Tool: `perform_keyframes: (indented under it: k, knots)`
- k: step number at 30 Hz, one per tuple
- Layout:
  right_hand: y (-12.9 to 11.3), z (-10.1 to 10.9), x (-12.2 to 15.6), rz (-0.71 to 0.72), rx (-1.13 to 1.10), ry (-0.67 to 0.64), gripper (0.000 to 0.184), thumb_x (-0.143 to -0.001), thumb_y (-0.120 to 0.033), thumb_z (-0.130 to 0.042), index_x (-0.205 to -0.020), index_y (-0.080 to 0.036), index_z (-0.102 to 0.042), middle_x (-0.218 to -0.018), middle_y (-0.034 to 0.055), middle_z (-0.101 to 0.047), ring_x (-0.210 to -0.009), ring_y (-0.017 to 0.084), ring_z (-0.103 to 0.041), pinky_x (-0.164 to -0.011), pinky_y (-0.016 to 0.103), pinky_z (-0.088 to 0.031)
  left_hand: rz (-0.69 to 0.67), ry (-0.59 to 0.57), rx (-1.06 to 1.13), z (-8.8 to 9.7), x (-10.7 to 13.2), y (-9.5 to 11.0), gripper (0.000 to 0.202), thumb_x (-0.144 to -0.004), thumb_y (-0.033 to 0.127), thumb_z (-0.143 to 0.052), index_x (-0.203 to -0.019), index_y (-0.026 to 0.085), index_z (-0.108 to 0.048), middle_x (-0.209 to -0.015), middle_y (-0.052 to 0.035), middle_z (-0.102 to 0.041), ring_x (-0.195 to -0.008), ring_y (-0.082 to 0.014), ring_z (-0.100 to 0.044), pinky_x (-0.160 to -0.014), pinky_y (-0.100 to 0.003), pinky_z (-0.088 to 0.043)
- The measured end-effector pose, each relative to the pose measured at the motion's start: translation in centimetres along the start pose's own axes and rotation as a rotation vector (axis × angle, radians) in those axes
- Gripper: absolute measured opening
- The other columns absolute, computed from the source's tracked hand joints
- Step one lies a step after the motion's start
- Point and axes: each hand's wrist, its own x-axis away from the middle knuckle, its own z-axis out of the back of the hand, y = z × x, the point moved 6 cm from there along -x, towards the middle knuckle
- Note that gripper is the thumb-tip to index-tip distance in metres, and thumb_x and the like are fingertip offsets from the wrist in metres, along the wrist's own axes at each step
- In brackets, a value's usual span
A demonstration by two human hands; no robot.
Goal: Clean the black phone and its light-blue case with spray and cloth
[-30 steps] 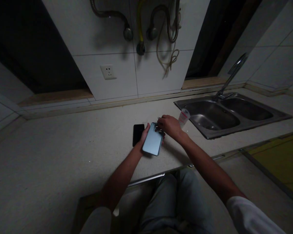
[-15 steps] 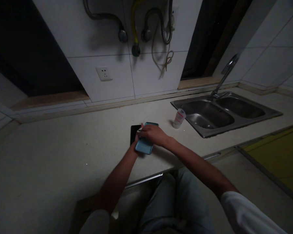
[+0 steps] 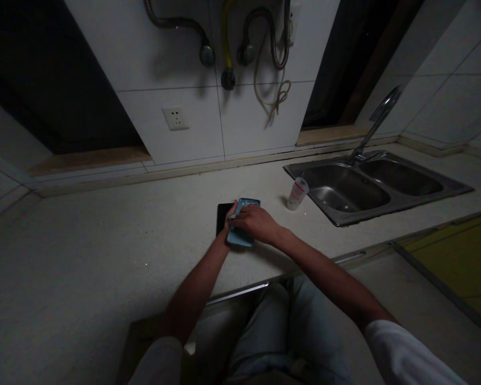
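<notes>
Covering the middle of the blue case [image 3: 239,238], the right hand [image 3: 257,222] hides much of it in the head view; its fingertips pinch a pale scrap [image 3: 233,216], too small to identify. The left hand [image 3: 227,219] clamps the case's left side over the worktop [image 3: 176,230], partly hiding the phone [image 3: 221,214]. One case, one phone, one cup [image 3: 297,193] and one sink [image 3: 342,216] show. Both forearms reach forward, the right slanting inward, its hand back up.
</notes>
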Motion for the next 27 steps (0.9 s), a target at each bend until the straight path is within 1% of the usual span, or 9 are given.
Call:
perform_keyframes:
  k: [2, 4, 6, 8, 14, 17, 21, 24, 27]
  knots:
    - [-0.5, -0.4, 0.2, 0.043, -0.011, 0.012, 0.021, -0.094, -0.014, -0.059, -0.108, -0.016, -0.074, -0.104, 0.0111, -0.076, -0.098, 0.024, -0.064, -0.086, 0.035, -0.043, 0.072, 0.004, 0.106, 0.4, 0.1, -0.5, 0.062, -0.100, 0.056, -0.035, -0.107, 0.005, -0.069, -0.064, -0.0089, -0.067, -0.066, -0.0226, -0.066, -0.073, -0.035, -0.051]
    - [-1.5, -0.8, 0.7, 0.119, -0.042, 0.024, 0.020, -0.094, -0.012, -0.059, -0.106, -0.016, -0.074, -0.100, 0.0095, -0.076, -0.093, 0.022, -0.064, -0.084, 0.034, -0.043, 0.126, -0.044, 0.195, 0.6, 0.2, -1.0, 0.064, -0.098, 0.059, -0.035, -0.109, 0.005, -0.068, -0.069, -0.0108, -0.069, -0.065, -0.0231, -0.067, -0.074, -0.036, -0.052]
    - [-2.3, -0.9, 1.3, 0.157, -0.079, 0.043, 0.021, -0.095, -0.012, -0.057, -0.106, -0.017, -0.073, -0.099, 0.0085, -0.076, -0.091, 0.021, -0.064, -0.082, 0.032, -0.043, 0.126, -0.076, 0.231, 0.9, 0.3, -1.2, 0.067, -0.097, 0.061, -0.033, -0.109, 0.006, -0.068, -0.075, -0.0130, -0.072, -0.067, -0.0240, -0.068, -0.073, -0.037, -0.053]
    - [-2.3, -0.7, 2.0, 0.125, -0.132, 0.064, 0.022, -0.095, -0.011, -0.056, -0.109, -0.018, -0.072, -0.100, 0.0087, -0.075, -0.091, 0.020, -0.064, -0.082, 0.031, -0.044, 0.114, -0.072, 0.231, 1.1, 0.2, -1.2, 0.068, -0.097, 0.062, -0.029, -0.107, 0.006, -0.068, -0.078, -0.0150, -0.072, -0.068, -0.0247, -0.069, -0.071, -0.037, -0.054]
    - [-0.4, -0.5, 3.9, 0.065, -0.329, 0.006, 0.023, -0.092, -0.009, -0.058, -0.109, -0.018, -0.072, -0.101, 0.0080, -0.075, -0.091, 0.019, -0.066, -0.080, 0.030, -0.047, 0.107, 0.009, 0.208, 1.2, -0.5, -1.4, 0.070, -0.097, 0.061, -0.028, -0.113, 0.006, -0.067, -0.085, -0.0179, -0.073, -0.077, -0.0284, -0.072, -0.074, -0.041, -0.057]
    - [0.4, -0.4, 4.9, 0.090, -0.329, -0.037, 0.022, -0.090, -0.008, -0.059, -0.104, -0.018, -0.073, -0.096, 0.0074, -0.076, -0.086, 0.019, -0.067, -0.080, 0.031, -0.047, 0.107, -0.002, 0.184, 1.1, -0.5, -1.5, 0.070, -0.094, 0.066, -0.033, -0.108, 0.008, -0.069, -0.084, -0.0172, -0.073, -0.076, -0.0275, -0.072, -0.071, -0.039, -0.057]
    - [2.4, -0.4, 6.4, 0.041, -0.372, -0.037, 0.023, -0.090, -0.009, -0.059, -0.103, -0.020, -0.074, -0.093, 0.0072, -0.076, -0.086, 0.020, -0.067, -0.081, 0.032, -0.048, 0.094, 0.008, 0.159, 1.2, -0.2, -1.4, 0.071, -0.091, 0.071, -0.035, -0.100, 0.010, -0.070, -0.078, -0.0152, -0.072, -0.071, -0.0263, -0.071, -0.065, -0.037, -0.057]
    - [4.3, -0.6, 7.8, 0.003, -0.546, 0.069, 0.024, -0.094, -0.019, -0.056, -0.111, -0.021, -0.073, -0.102, 0.0079, -0.076, -0.093, 0.020, -0.067, -0.085, 0.034, -0.050, 0.083, 0.014, 0.131, 1.2, 0.0, -1.3, 0.070, -0.090, 0.072, -0.033, -0.095, 0.012, -0.069, -0.074, -0.0129, -0.070, -0.066, -0.0250, -0.069, -0.062, -0.036, -0.056]
    - [6.7, -1.1, 9.2, -0.195, -0.716, 0.271, 0.024, -0.094, -0.031, -0.059, -0.110, -0.022, -0.073, -0.102, 0.0083, -0.076, -0.088, 0.020, -0.068, -0.079, 0.033, -0.052, 0.048, 0.040, 0.117, 1.3, 0.2, -1.2, 0.065, -0.087, 0.075, -0.040, -0.090, 0.015, -0.065, -0.069, -0.0084, -0.067, -0.058, -0.0217, -0.065, -0.055, -0.034, -0.054]
